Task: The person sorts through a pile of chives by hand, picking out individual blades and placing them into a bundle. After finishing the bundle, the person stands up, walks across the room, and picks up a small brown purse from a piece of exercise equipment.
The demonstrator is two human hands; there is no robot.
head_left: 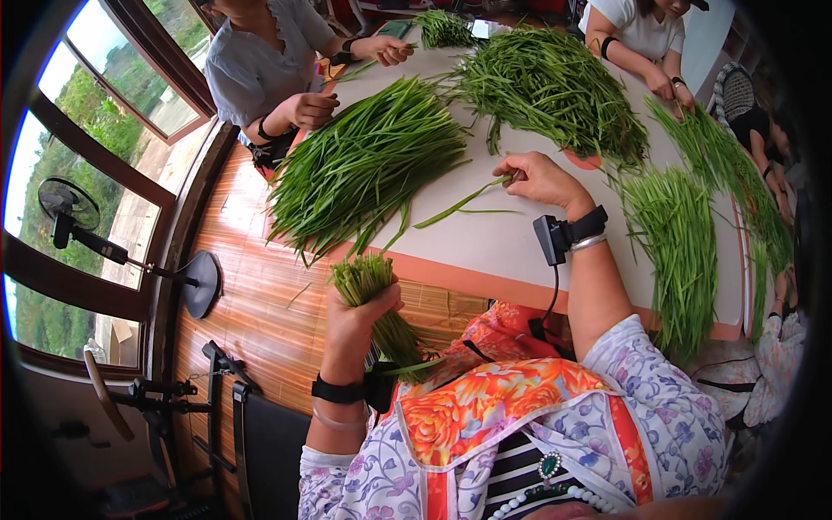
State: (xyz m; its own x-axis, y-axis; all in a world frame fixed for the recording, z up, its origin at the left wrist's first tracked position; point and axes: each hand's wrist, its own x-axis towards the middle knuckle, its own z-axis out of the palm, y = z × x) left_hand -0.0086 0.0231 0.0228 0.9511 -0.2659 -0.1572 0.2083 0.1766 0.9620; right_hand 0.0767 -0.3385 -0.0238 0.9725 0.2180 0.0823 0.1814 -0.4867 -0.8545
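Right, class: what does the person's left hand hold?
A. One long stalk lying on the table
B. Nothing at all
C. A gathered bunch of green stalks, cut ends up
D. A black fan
C: the left hand is closed round a bunch of green stalks, held off the table, while the right hand pinches a single stalk.
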